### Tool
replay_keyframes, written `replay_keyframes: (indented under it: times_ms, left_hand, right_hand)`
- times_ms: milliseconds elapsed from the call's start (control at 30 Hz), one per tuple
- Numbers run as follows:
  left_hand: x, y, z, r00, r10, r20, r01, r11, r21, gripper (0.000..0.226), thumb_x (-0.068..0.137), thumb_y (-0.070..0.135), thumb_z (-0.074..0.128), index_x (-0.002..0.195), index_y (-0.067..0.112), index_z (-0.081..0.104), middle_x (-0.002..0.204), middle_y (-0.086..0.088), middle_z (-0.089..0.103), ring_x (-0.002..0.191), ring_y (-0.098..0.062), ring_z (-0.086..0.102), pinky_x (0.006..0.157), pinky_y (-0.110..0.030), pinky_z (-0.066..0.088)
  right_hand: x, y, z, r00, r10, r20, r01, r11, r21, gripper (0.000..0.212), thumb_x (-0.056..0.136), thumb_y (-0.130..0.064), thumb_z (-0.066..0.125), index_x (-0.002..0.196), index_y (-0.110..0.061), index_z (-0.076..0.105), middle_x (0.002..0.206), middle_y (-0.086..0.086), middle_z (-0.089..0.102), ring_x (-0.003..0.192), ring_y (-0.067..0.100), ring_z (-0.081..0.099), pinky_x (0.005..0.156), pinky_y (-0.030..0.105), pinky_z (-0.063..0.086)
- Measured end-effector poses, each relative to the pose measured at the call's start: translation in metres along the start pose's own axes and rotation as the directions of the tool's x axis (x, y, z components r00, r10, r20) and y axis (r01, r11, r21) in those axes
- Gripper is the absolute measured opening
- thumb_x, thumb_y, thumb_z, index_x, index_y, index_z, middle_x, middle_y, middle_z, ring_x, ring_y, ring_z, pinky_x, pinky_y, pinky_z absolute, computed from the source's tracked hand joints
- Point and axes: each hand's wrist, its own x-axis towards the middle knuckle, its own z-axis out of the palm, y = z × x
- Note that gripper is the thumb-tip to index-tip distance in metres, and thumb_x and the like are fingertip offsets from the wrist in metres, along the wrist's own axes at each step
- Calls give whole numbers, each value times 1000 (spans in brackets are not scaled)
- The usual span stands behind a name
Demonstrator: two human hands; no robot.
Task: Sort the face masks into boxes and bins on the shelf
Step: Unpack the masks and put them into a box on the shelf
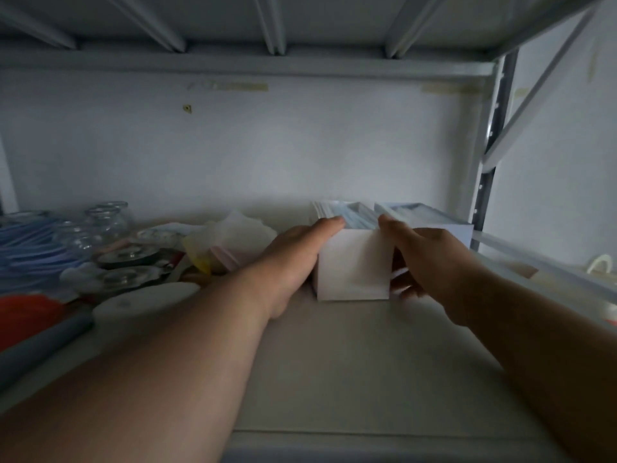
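A white box stands on the shelf, filled with light blue face masks standing on edge. My left hand lies flat along the box's left side, thumb at its top rim. My right hand holds the box's right side, thumb over the top rim, fingers curled between this box and a second white box of masks just to the right. A loose pile of blue masks lies at the far left.
Glass jars and metal lids crowd the left of the shelf, with a yellow and white bag, a white disc and something orange-red. A metal upright bounds the right side. The shelf above hangs low.
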Motion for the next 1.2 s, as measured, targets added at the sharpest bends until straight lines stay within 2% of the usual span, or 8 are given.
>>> replay_keyframes:
  times_ms: [300,367,467,567,700,867,1000,1200]
  left_hand:
    - [-23,2,-6,996,60,68,-53,994,-94,68,67,57,79,111,5,77,122,-28,73,125,-49,63,112,-55,47]
    - [-25,3,-8,994,91,65,-86,994,-64,73,70,51,82,129,9,71,120,-18,77,122,-38,70,113,-55,49]
    - [-28,2,-8,994,99,48,-93,988,-124,104,77,27,89,164,21,32,121,13,77,102,0,74,85,-23,53]
    - [-31,-1,-9,989,128,76,-115,982,-152,118,83,12,89,170,29,12,135,19,61,111,9,61,81,-10,49]
    - [-31,-4,-12,981,157,114,-142,982,-127,113,84,9,87,169,36,17,124,34,56,116,14,54,89,-11,51]
    - [-33,-6,-13,958,215,190,-238,965,109,127,65,25,101,162,54,25,153,24,55,139,-5,56,118,-43,49]
    - [-38,-2,-12,954,224,201,-264,943,200,133,66,16,100,163,56,19,151,20,57,129,-4,64,108,-38,57]
    - [-38,3,-9,978,183,101,-179,983,-48,82,81,13,83,154,33,53,137,13,72,128,-5,66,112,-33,52]
  right_hand:
    - [2,13,-2,990,-5,142,-36,959,280,47,99,-58,68,116,-15,78,106,8,84,100,35,80,100,51,63]
    - [-1,14,-3,988,-26,154,-23,950,310,37,101,-49,69,115,-16,77,112,11,82,105,37,79,104,51,61]
    - [-6,13,-4,980,-33,197,-49,915,400,26,103,-32,70,118,-12,74,120,18,79,113,37,76,103,44,61]
    - [-7,15,-5,972,-42,231,-71,886,459,33,102,-21,70,130,-5,71,127,19,76,124,38,71,111,44,56]
    - [-9,17,-7,971,-82,225,-28,895,444,28,99,-21,73,123,-7,73,125,19,76,125,39,70,114,49,54]
    - [-13,13,-11,945,-226,238,145,938,313,40,91,-33,80,128,-22,68,115,-2,81,103,12,79,78,24,64]
    - [-10,14,-9,949,-264,170,237,958,163,77,66,-60,90,135,-37,64,129,-9,76,116,14,74,98,40,63]
    - [-11,16,-8,943,-307,131,299,951,73,71,68,-63,86,130,-34,64,113,-11,79,100,1,76,81,21,62]
